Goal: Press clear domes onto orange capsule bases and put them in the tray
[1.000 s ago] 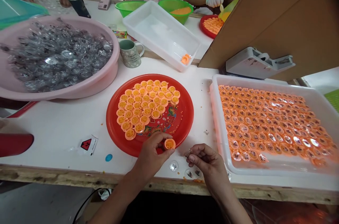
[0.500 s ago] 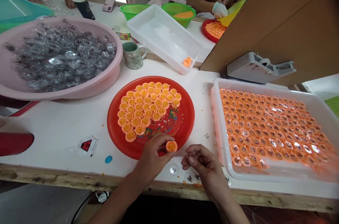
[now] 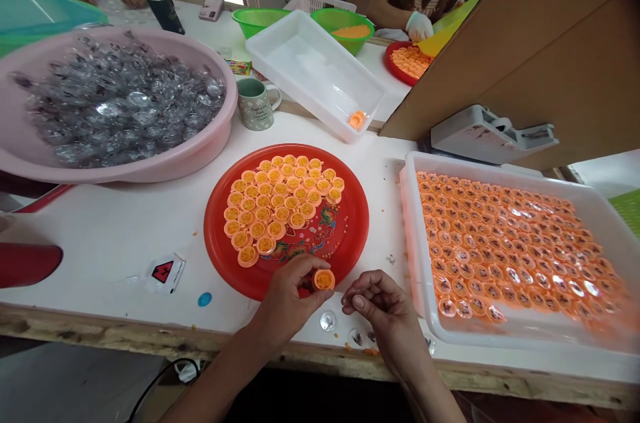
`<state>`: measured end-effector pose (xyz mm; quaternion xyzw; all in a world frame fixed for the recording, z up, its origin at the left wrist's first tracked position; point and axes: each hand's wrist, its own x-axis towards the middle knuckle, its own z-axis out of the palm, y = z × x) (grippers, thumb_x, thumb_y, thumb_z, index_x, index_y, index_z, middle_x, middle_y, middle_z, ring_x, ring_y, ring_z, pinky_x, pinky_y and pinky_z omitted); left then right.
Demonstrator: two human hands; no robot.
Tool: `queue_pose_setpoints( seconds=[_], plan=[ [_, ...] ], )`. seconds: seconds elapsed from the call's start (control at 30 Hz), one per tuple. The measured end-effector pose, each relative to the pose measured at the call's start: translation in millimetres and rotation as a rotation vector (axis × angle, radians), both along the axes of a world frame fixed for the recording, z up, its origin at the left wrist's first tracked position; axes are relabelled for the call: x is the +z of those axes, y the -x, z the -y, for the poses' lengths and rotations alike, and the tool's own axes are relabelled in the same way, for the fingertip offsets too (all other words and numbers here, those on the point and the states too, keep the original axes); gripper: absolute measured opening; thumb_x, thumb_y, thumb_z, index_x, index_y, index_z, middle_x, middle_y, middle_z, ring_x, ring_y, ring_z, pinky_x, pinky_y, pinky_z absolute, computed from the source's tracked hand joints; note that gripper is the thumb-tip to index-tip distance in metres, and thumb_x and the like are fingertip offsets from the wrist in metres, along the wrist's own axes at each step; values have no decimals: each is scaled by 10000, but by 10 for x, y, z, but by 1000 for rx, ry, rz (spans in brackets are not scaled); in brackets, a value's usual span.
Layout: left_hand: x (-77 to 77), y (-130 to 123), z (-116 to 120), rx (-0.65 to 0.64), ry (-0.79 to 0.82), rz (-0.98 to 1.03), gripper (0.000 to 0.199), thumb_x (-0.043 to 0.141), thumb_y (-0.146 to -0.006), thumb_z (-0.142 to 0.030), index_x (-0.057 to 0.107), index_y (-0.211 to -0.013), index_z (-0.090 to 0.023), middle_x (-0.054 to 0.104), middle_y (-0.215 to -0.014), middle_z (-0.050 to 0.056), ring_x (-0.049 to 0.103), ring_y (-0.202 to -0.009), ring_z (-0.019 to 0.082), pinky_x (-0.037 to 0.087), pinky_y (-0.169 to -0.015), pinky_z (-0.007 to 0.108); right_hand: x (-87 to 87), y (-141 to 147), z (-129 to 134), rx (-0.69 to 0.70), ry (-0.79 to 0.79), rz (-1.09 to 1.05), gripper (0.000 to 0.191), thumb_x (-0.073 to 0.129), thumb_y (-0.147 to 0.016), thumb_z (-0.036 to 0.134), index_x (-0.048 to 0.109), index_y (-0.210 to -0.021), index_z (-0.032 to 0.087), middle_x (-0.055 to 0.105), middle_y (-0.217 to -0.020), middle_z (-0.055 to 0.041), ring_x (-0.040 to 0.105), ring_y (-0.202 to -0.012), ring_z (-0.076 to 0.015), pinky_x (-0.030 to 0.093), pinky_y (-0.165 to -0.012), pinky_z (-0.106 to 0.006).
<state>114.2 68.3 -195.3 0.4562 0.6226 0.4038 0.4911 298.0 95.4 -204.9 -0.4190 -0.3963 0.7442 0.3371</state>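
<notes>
A small hand-assembly workshop. Around a red tray [image 3: 350, 236] of orange cups on a long white table [image 3: 150, 223] with a rough wooden edge stand a pink basin [image 3: 220, 136] heaped with clear plastic pieces and a bin [image 3: 520, 333] of finished-looking rows. Beyond the tray, people work at the table.

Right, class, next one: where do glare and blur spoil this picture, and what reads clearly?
Head view: white glare streaks the orange cups in the white tray and glints off the clear plastic pieces in the pink basin; head view: the tray's near right part smears into orange haze; head view: the top right corner falls dark; head view: the red plate's pattern reads fairly clearly.
</notes>
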Motion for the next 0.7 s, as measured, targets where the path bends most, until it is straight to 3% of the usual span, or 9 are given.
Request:
queue_pose_setpoints(
  seconds=[0.23,0.43,0.53,0.7],
  plan=[
    [11,17,7,3,7,2,183,651,-744,-177,649,-925,-203,645,-941,27,605,-887,169,501,-781,293,-29,10,-4,-7,14,-1,166,740,-827,270,677,-969,212,681,-797,-27,626,-743,-151,503,-736,-280],
    [-21,-1,26,-5,39,11,200,666,-730,-177,653,-927,-209,641,-954,24,611,-884,167,501,-737,275,-50,29,0,-70,47,-93,145,774,-786,242,644,-829,193,632,-785,-4,526,-704,-107,432,-668,-209],
    [-30,-5,28,-7,30,20,193,662,-738,-188,654,-930,-211,649,-981,32,616,-896,168,512,-754,279,-66,16,-9,-77,26,-35,154,782,-779,252,645,-818,193,625,-768,0,513,-662,-106,422,-621,-213],
    [-36,-27,11,-22,0,31,179,675,-739,-188,656,-916,-207,663,-986,37,628,-896,176,537,-789,298,-70,-8,-80,5,-58,82,121,757,-810,287,683,-861,205,637,-784,2,578,-700,-123,475,-691,-253]
  ],
)
